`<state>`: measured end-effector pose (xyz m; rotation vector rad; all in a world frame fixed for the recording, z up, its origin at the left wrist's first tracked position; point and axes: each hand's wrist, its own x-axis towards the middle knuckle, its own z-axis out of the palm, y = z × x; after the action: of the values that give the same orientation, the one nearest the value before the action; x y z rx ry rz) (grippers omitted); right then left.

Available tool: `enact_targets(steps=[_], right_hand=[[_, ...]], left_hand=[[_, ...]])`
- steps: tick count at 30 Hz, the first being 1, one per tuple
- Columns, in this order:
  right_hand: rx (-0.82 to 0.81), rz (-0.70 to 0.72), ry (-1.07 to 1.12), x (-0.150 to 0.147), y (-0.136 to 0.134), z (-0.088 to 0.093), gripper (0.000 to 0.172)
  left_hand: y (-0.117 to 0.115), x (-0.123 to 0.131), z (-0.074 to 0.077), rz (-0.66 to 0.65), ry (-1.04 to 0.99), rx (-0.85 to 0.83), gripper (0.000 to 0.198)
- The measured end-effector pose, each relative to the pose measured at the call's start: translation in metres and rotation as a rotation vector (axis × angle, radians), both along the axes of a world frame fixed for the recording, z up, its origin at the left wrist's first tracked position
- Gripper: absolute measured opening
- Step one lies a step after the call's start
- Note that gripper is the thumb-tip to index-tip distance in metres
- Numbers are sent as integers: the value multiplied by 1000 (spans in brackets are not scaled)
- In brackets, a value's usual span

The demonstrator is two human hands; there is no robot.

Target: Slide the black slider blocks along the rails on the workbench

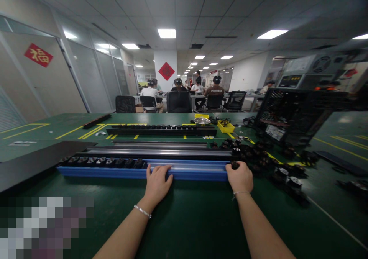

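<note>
A long blue rail [189,171] lies across the green table in front of me, with a row of black sockets [103,161] seated in its left half. My left hand [157,182] rests on the rail's near edge, fingers curled over it. At the rail's right end, my right hand [239,176] is closed around a small black part [235,165]. Both wrists wear thin bracelets.
Behind the blue rail lie grey and black rails [161,150] and a second strip of sockets [161,128]. Loose black parts [276,167] spread to the right, beside a black computer case [290,117]. A yellow tray [225,127] and metal bowl [202,120] sit farther back. Several people sit at distant desks.
</note>
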<state>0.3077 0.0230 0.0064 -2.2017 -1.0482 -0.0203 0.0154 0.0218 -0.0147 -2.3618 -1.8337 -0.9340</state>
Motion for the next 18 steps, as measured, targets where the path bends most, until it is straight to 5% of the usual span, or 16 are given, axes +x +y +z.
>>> enact_targets(steps=[18], right_hand=[[27,-6,-2,3,3,-5,38]], left_hand=[[0,1,0,-2,4,9,29]])
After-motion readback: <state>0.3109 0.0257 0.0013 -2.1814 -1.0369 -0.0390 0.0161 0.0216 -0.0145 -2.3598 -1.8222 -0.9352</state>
